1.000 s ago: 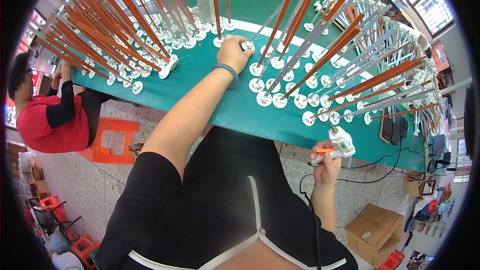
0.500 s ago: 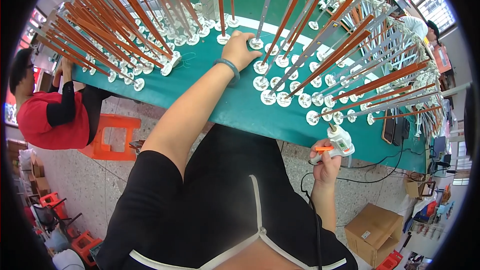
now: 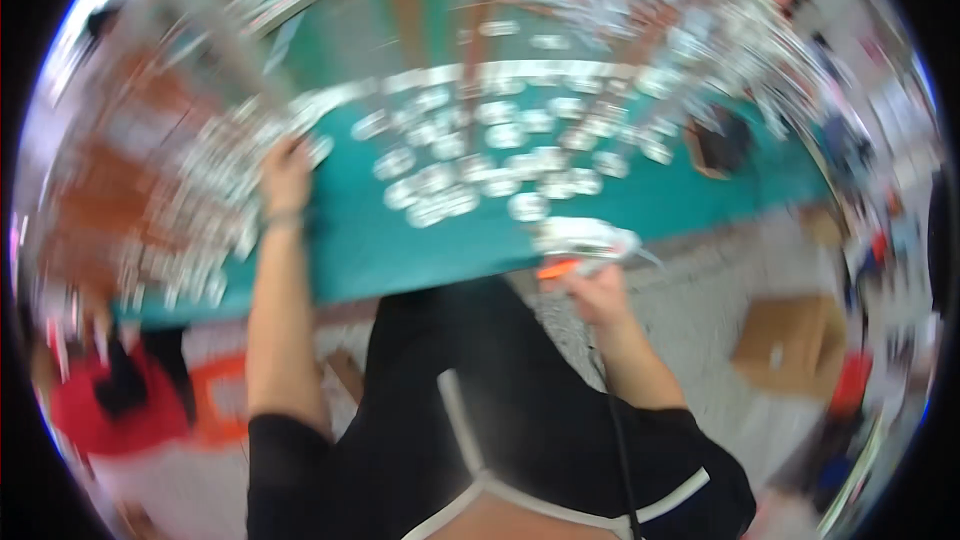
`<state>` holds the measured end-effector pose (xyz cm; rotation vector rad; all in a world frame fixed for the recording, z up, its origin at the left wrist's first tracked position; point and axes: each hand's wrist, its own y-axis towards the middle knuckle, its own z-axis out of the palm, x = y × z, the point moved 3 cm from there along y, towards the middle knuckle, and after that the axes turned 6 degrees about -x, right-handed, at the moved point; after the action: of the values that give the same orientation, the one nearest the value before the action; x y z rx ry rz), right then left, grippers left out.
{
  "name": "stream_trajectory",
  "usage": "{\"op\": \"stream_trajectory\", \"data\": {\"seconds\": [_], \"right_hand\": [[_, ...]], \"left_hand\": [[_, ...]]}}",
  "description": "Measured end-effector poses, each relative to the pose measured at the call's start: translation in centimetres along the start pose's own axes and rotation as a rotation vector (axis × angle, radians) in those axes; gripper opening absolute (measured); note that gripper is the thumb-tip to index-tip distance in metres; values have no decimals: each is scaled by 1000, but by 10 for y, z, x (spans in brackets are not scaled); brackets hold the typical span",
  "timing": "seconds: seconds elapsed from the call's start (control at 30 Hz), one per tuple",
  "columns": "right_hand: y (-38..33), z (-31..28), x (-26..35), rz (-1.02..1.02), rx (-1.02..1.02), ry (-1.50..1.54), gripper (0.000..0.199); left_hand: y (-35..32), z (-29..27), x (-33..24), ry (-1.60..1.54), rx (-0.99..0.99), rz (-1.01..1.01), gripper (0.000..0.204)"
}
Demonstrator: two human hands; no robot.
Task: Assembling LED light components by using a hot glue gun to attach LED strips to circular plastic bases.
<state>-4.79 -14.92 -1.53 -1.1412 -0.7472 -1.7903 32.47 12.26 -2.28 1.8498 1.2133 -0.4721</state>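
The whole picture is smeared by motion. In my right hand [image 3: 602, 295] is a white glue gun [image 3: 590, 238] with an orange trigger, held near the table's front edge, its nozzle close to a round white base [image 3: 529, 207]. My left hand [image 3: 287, 178] reaches far forward to the edge of the left cluster of white bases [image 3: 205, 180], beside a single white base [image 3: 318, 150]. Its fingers are too blurred to show whether they grip anything. On the right stands another group of white bases [image 3: 503, 136], with blurred upright strips rising from them.
A green table [image 3: 375, 255] spans the view. On its right lies a dark object [image 3: 720, 140]. To the left, a person in red [image 3: 115, 395] sits on an orange stool [image 3: 218, 400]. An open cardboard box [image 3: 790, 345] is on the floor at right. The gun's cord [image 3: 622, 450] hangs over me.
My view has swung right, so the scene slides left. My left hand has moved from the right group of bases to the left cluster. The glue gun stays in my right hand, its nozzle now pointing leftward.
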Motion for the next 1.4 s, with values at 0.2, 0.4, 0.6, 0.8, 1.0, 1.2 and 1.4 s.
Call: {"op": "stream_trajectory", "data": {"seconds": [0.2,0.4,0.6,0.8,1.0,1.2,1.4], "right_hand": [[-8,-7,25,79,-71,36,24],[-10,3,24,-12,4,84,24],[-16,13,28,-32,83,12,25],[-8,27,30,-27,105,21,24],[-3,45,22,-17,165,-27,29],[-12,28,7,38,80,-170,31],[-13,13,-14,185,6,-262,33]], "left_hand": [[-70,-58,-53,8,290,144,14],[-105,-54,-43,-85,278,147,12],[-112,-45,-56,-77,229,272,17],[-106,-40,-45,-41,203,248,17],[-110,-59,-44,42,134,329,16],[-114,-43,-87,-17,178,248,9],[-116,-52,-65,-345,151,24,15]]}}
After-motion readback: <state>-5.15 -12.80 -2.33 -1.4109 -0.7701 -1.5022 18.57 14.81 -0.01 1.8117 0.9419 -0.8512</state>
